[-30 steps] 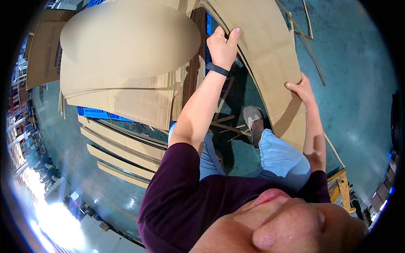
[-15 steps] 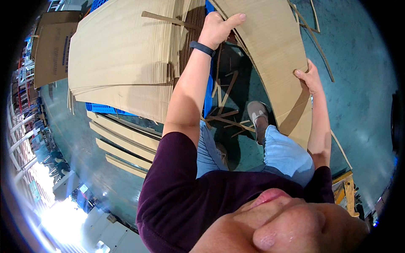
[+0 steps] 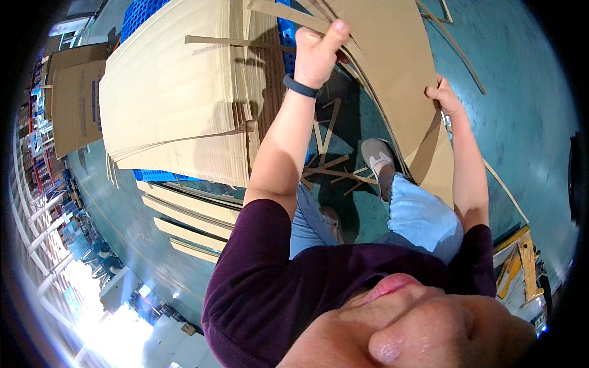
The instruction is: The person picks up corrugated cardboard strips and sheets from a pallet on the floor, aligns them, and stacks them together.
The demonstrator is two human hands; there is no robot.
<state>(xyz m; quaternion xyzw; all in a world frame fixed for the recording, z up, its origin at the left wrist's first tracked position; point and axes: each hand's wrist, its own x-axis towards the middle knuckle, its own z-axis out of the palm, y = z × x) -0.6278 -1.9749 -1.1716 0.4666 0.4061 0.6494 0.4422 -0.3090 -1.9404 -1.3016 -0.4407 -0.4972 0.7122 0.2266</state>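
Note:
My left hand (image 3: pixel 317 54), a dark band on its wrist, is closed on the left edge of a large brown cardboard sheet (image 3: pixel 392 43), thumb on top. Beside that hand a narrow cardboard strip (image 3: pixel 285 13) sticks out to the left; whether it is still joined to the sheet I cannot tell. My right hand (image 3: pixel 448 98) grips the sheet's right edge, its thumb on the upper face and its fingers hidden underneath. The sheet slopes down toward my legs, and its left edge shows more than one layer.
A tall stack of cardboard sheets (image 3: pixel 172 86) rests on a blue plastic pallet (image 3: pixel 144 18) at left, with a loose strip (image 3: pixel 239 43) across it. Long cardboard pieces (image 3: pixel 190 211) lie nearer. Offcuts (image 3: pixel 331 162) litter the floor by my shoes. A yellow frame (image 3: pixel 524 264) stands lower right.
A strip next to my left hand now juts leftward from the sheet's edge. The right hand sits slightly higher in view. Both hands keep their hold, while the view has shifted a little.

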